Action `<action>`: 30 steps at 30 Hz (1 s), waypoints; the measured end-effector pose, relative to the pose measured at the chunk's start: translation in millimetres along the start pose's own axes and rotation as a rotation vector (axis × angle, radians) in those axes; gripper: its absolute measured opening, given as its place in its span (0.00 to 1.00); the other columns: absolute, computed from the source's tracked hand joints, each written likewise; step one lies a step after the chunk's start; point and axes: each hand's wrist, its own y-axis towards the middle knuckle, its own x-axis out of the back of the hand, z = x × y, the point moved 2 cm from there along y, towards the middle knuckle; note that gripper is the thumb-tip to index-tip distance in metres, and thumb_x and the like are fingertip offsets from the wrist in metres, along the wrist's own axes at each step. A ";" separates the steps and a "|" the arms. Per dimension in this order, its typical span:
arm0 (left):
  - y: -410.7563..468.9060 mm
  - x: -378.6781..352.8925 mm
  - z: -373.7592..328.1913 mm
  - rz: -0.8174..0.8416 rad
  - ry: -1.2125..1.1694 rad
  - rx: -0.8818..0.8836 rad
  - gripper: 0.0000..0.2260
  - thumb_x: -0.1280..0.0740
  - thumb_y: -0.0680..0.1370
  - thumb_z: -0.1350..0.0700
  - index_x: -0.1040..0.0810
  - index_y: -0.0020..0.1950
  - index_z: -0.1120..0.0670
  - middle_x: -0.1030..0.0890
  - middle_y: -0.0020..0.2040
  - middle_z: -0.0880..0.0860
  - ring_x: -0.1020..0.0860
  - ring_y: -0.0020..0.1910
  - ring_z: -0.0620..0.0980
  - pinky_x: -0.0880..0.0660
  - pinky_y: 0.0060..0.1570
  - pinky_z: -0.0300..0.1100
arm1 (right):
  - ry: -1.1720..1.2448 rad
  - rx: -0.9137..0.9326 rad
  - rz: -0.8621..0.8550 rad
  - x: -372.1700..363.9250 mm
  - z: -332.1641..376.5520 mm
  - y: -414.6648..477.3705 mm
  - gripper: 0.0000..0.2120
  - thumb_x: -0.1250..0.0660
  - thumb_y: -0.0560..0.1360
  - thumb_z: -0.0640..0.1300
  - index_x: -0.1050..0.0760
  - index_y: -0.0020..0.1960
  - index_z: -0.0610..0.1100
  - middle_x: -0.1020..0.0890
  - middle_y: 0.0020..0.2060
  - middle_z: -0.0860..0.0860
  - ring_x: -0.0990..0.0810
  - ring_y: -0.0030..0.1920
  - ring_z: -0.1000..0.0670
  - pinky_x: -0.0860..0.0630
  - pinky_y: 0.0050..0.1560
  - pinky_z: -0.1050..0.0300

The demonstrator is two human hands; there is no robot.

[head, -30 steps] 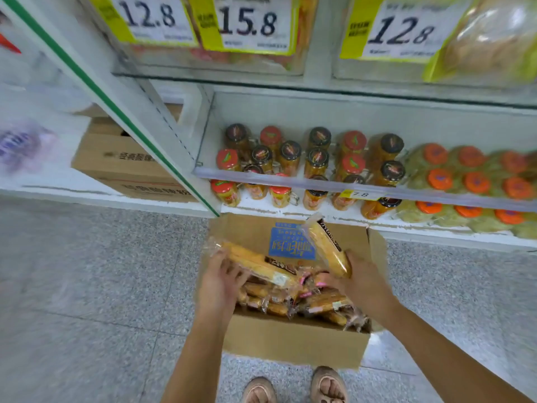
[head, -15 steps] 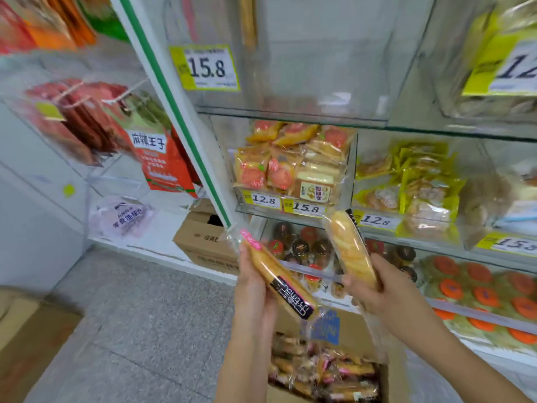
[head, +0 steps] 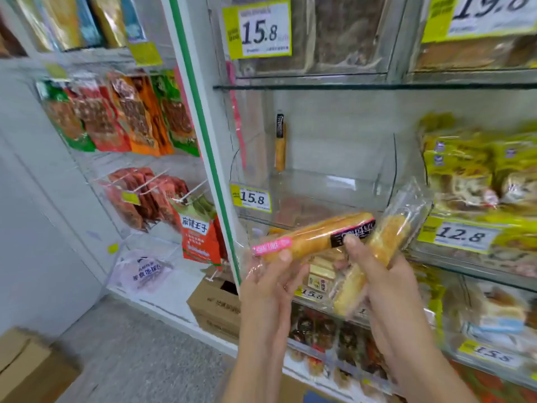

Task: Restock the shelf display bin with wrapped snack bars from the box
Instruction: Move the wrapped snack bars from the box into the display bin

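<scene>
Below the display bin (head: 334,184), your left hand (head: 270,289) is gripping one snack bar (head: 308,235), your right hand (head: 389,286) a second bar (head: 389,237). Likely light, soft, slick-wrapped: hold mid-length.

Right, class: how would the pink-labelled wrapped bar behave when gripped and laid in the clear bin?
Probably fairly stiff: the bar juts sideways past the left hand without sagging. It shines like slick plastic film, so a grip might slide. Being long and rounded, it may roll once laid flat.
</scene>
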 end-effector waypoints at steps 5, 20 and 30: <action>6.6 -24.9 -26.6 0.024 -0.029 -0.061 0.08 0.28 0.68 0.56 0.17 0.46 0.47 0.19 0.55 0.62 0.19 0.51 0.59 0.19 0.47 0.46 | 0.422 -0.154 -0.020 -34.3 16.6 30.3 0.19 0.27 0.63 0.46 0.24 0.53 0.45 0.19 0.37 0.50 0.19 0.32 0.55 0.22 0.32 0.60; 150.0 -55.1 -85.6 0.463 1.065 0.218 0.08 0.33 0.73 0.56 0.21 0.50 0.57 0.15 0.42 0.56 0.17 0.43 0.55 0.21 0.48 0.47 | 0.252 -0.475 0.128 -103.6 65.7 161.1 0.08 0.29 0.73 0.45 0.27 0.42 0.42 0.24 0.32 0.45 0.25 0.33 0.48 0.24 0.37 0.53; 276.4 -69.3 -51.7 0.319 1.401 0.217 0.29 0.44 0.79 0.40 0.35 0.71 0.61 0.25 0.59 0.60 0.24 0.55 0.56 0.32 0.48 0.39 | -0.695 -0.105 -0.083 -118.7 48.2 275.4 0.25 0.36 0.75 0.58 0.29 0.64 0.42 0.22 0.53 0.44 0.24 0.50 0.44 0.29 0.48 0.56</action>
